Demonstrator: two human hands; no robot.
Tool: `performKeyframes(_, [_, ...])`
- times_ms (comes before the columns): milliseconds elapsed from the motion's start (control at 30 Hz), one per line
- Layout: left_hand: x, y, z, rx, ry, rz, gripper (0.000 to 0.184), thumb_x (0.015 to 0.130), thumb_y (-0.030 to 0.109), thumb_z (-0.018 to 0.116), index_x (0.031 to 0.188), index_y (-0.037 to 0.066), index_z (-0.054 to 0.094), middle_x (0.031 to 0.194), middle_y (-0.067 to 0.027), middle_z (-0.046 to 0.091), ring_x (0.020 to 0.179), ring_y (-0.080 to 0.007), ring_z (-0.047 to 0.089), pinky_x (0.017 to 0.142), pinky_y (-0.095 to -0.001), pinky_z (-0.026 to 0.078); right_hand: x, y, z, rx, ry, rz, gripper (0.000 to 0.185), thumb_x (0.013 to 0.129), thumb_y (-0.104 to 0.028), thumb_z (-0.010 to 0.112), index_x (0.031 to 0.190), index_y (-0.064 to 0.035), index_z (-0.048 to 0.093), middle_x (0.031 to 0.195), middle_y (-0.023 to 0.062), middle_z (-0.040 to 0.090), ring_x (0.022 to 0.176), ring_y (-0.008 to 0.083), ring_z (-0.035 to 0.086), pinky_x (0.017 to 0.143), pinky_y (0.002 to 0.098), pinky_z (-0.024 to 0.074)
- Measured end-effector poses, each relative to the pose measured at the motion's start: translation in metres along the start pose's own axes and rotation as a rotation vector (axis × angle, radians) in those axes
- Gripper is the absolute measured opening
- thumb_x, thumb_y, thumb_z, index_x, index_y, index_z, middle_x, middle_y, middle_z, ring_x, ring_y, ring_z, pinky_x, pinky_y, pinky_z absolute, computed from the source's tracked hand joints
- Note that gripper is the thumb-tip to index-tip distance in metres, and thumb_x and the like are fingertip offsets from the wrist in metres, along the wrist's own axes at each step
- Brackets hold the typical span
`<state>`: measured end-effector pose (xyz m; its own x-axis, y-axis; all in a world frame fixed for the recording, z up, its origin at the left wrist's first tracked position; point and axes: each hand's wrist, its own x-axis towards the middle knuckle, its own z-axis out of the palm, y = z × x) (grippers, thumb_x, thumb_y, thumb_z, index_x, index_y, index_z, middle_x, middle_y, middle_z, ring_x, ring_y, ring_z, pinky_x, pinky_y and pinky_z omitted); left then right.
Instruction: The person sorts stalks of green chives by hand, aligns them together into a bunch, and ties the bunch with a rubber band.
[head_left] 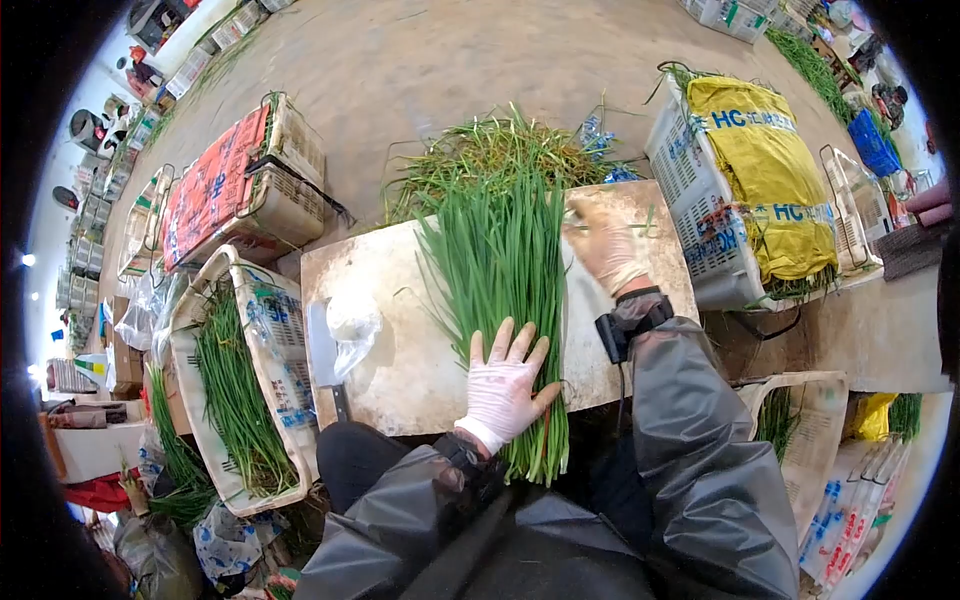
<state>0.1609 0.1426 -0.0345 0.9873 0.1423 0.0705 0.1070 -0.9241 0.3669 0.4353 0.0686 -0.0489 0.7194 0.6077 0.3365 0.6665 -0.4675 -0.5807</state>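
A thick bunch of long green garlic chives (505, 260) lies lengthwise on a worn pale board (400, 400), with its cut ends toward my body. My left hand (508, 385), in a thin white glove, rests on the lower part of the bunch with its fingers spread. Right of the leaves, my right hand (608, 250) is over the board, also gloved; motion smears its fingers, so their pose cannot be made out. Small scraps of leaf lie near it. At the board's left edge is a broad-bladed knife (322, 345), with a crumpled clear plastic bag (355, 330) beside it.
A heap of trimmed leaves (490, 150) lies beyond the board. On the left stand a crate of chives (240, 390) and a crate under an orange sack (215, 185). A crate (690, 190) with a yellow sack (765, 170) stands at right.
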Motion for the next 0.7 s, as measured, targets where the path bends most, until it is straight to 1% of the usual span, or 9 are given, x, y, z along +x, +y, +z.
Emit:
performKeyframes(33, [0.0, 0.0, 0.0, 0.0, 0.005, 0.002, 0.067, 0.083, 0.048, 0.073, 0.138, 0.013, 0.061, 0.15, -0.0131, 0.049, 0.145, -0.0389, 0.036, 0.117, -0.065, 0.02, -0.004, -0.013, 0.008, 0.263, -0.192, 0.115, 0.038, 0.088, -0.026, 0.073, 0.119, -0.0054, 0.068, 0.103, 0.0196, 0.07, 0.096, 0.0365, 0.068, 0.084, 0.0455, 0.0543])
performKeyframes(100, [0.0, 0.0, 0.001, 0.009, 0.005, 0.005, 0.066, 0.083, 0.049, 0.072, 0.138, 0.013, 0.061, 0.149, -0.0134, 0.049, 0.145, -0.0391, 0.036, 0.117, -0.0655, 0.02, -0.012, -0.035, 0.024, 0.25, -0.319, 0.01, 0.042, 0.089, -0.035, 0.074, 0.118, -0.0047, 0.068, 0.108, 0.0187, 0.069, 0.101, 0.036, 0.067, 0.088, 0.044, 0.053])
performKeyframes(167, [0.0, 0.0, -0.001, 0.011, 0.001, 0.006, 0.066, 0.084, 0.049, 0.072, 0.138, 0.013, 0.06, 0.149, -0.0135, 0.049, 0.145, -0.0391, 0.036, 0.117, -0.0659, 0.02, -0.016, -0.065, 0.024, 0.193, -0.392, 0.018, 0.044, 0.089, -0.04, 0.073, 0.116, -0.0051, 0.069, 0.104, 0.0181, 0.069, 0.102, 0.0365, 0.066, 0.088, 0.0438, 0.0527])
performKeyframes(200, [0.0, 0.0, -0.002, 0.011, -0.002, 0.006, 0.066, 0.084, 0.049, 0.072, 0.139, 0.013, 0.06, 0.148, -0.0135, 0.05, 0.145, -0.0391, 0.036, 0.117, -0.066, 0.02, -0.021, -0.07, 0.03, 0.14, -0.344, -0.001, 0.045, 0.089, -0.043, 0.073, 0.114, -0.0051, 0.07, 0.101, 0.0177, 0.069, 0.1, 0.0375, 0.066, 0.088, 0.044, 0.0527])
performKeyframes(300, [0.001, 0.0, -0.002, 0.009, -0.004, 0.003, 0.066, 0.085, 0.049, 0.071, 0.139, 0.013, 0.06, 0.148, -0.0133, 0.05, 0.145, -0.0387, 0.036, 0.117, -0.0664, 0.02, -0.023, -0.063, 0.049, 0.057, -0.323, -0.136, 0.024, 0.089, -0.029, 0.069, 0.095, -0.0058, 0.07, 0.096, 0.0151, 0.069, 0.097, 0.0375, 0.066, 0.084, 0.0459, 0.0532])
performKeyframes(433, [0.0, -0.002, -0.002, -0.001, -0.002, 0.001, 0.066, 0.085, 0.049, 0.071, 0.139, 0.013, 0.059, 0.148, -0.013, 0.05, 0.145, -0.038, 0.036, 0.116, -0.0665, 0.021, -0.014, -0.043, 0.026, -0.024, -0.453, -0.198, 0.014, 0.086, -0.02, 0.068, 0.089, -0.0069, 0.068, 0.091, 0.0145, 0.069, 0.091, 0.0375, 0.067, 0.079, 0.0473, 0.0541])
performKeyframes(500, [-0.001, -0.003, -0.002, -0.007, 0.005, 0.002, 0.067, 0.085, 0.049, 0.071, 0.139, 0.013, 0.059, 0.149, -0.0129, 0.05, 0.145, -0.0378, 0.036, 0.116, -0.0665, 0.021, -0.01, -0.027, 0.008, -0.194, -0.459, -0.129, 0.011, 0.084, -0.018, 0.067, 0.089, -0.0076, 0.069, 0.09, 0.0154, 0.07, 0.089, 0.0384, 0.068, 0.077, 0.0483, 0.0543])
performKeyframes(600, [-0.001, -0.003, -0.003, -0.008, -0.008, 0.002, 0.067, 0.085, 0.049, 0.071, 0.14, 0.013, 0.058, 0.149, -0.0128, 0.049, 0.146, -0.0376, 0.035, 0.117, -0.0665, 0.02, -0.007, 0.0, 0.0, -0.292, -0.186, 0.074, 0.019, 0.083, -0.019, 0.068, 0.097, -0.0065, 0.07, 0.091, 0.0191, 0.071, 0.089, 0.0398, 0.069, 0.079, 0.0486, 0.0545])
performKeyframes(700, [-0.001, -0.002, -0.003, -0.009, -0.019, 0.0, 0.068, 0.085, 0.049, 0.071, 0.141, 0.013, 0.058, 0.15, -0.0127, 0.048, 0.146, -0.0374, 0.034, 0.117, -0.0665, 0.02, -0.014, 0.004, -0.008, -0.202, -0.228, 0.266, 0.023, 0.086, -0.022, 0.068, 0.101, -0.0045, 0.071, 0.093, 0.0202, 0.073, 0.09, 0.0392, 0.07, 0.08, 0.0483, 0.0548])
